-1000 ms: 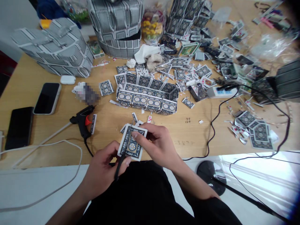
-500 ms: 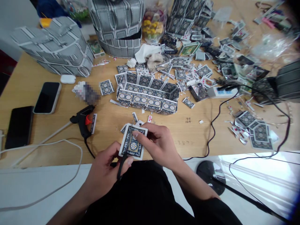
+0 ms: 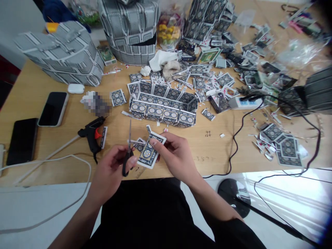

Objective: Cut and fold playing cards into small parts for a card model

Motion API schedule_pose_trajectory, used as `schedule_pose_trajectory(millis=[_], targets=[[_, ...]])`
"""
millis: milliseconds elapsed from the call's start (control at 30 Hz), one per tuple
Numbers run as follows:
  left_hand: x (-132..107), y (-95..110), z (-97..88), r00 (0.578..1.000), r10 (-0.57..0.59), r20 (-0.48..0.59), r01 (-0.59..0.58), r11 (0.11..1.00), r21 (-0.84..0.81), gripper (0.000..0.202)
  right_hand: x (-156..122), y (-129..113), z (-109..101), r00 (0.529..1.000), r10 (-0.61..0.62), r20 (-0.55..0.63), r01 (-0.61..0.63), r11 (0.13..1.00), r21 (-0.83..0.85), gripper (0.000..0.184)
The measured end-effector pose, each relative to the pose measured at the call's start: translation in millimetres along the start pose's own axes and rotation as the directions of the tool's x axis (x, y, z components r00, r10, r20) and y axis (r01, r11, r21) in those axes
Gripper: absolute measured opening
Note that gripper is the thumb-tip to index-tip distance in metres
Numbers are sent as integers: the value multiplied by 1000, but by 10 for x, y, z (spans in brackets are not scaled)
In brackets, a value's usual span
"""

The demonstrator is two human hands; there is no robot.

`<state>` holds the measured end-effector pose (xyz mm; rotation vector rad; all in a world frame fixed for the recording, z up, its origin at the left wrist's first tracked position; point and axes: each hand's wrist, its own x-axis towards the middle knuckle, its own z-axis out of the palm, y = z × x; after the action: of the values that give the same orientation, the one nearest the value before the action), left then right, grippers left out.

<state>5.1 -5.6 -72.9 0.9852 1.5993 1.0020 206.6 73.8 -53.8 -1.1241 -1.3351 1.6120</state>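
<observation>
My left hand (image 3: pixel 111 169) is closed round the black handles of a pair of scissors (image 3: pixel 128 148), whose blades point up and away from me. My right hand (image 3: pixel 176 155) pinches a blue patterned playing card (image 3: pixel 149 154) by its top edge, tilted, just to the right of the scissors. Both hands hover over the near edge of the wooden table (image 3: pixel 212 152). A thin cut strip of card (image 3: pixel 136 141) shows beside the blades. Behind the hands stands an open rectangular box made of playing cards (image 3: pixel 163 107).
A black glue gun (image 3: pixel 90 133) lies left of my hands, with white cables (image 3: pixel 52 162) near it. Two phones (image 3: pixel 53 109) and an earbud case (image 3: pixel 75 89) lie at the left. Grey card-built structures (image 3: pixel 62 55) stand at the back. Loose cards, a power strip (image 3: pixel 245 102) and black cords cover the right.
The scissors have come out from under the card and now point upward to its left. My right hand has turned the card and lifted it slightly farther over the table.
</observation>
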Motion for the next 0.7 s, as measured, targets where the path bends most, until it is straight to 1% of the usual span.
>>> schedule_pose_trajectory(millis=[67, 133, 200, 233, 267, 300, 367, 433, 500, 533, 600, 700], targets=[[112, -67, -67, 998, -17, -54, 21, 997, 71, 39, 17, 3, -1, 1000, 22, -9, -22, 999, 38, 33], [199, -111, -131, 989, 6, -145, 32, 966, 257, 43, 23, 13, 0, 999, 31, -18, -30, 998, 58, 34], [247, -125, -175, 972, 57, -227, 51, 894, 446, 40, 24, 29, 4, 999, 39, -28, -36, 996, 78, 35], [255, -124, -187, 965, 78, -249, 59, 865, 499, 38, 24, 37, 9, 999, 45, -30, -43, 995, 89, 36], [256, -122, -191, 962, 88, -258, 61, 853, 519, 37, 24, 42, 15, 998, 54, -30, -51, 994, 100, 36], [249, -121, -190, 963, 87, -254, 56, 861, 506, 37, 26, 45, 23, 998, 62, -29, -59, 992, 110, 36], [221, -119, -177, 975, 63, -213, 33, 908, 417, 37, 30, 41, 39, 997, 78, -25, -74, 989, 127, 35], [181, -112, -168, 991, 32, -134, 10, 952, 305, 37, 34, 28, 53, 996, 92, -22, -88, 986, 143, 36], [138, -84, -180, 998, 29, -47, -17, 972, 235, 36, 35, 17, 61, 994, 104, -26, -99, 982, 161, 37], [117, -59, -196, 999, 50, -13, -46, 971, 236, 36, 34, 15, 62, 994, 106, -33, -99, 981, 169, 37], [82, 7, -240, 991, 129, 40, -135, 941, 311, 36, 30, 18, 60, 994, 97, -55, -85, 980, 181, 33], [47, 112, -307, 962, 242, 124, -271, 852, 447, 35, 18, 32, 52, 994, 70, -82, -54, 981, 189, 25]])
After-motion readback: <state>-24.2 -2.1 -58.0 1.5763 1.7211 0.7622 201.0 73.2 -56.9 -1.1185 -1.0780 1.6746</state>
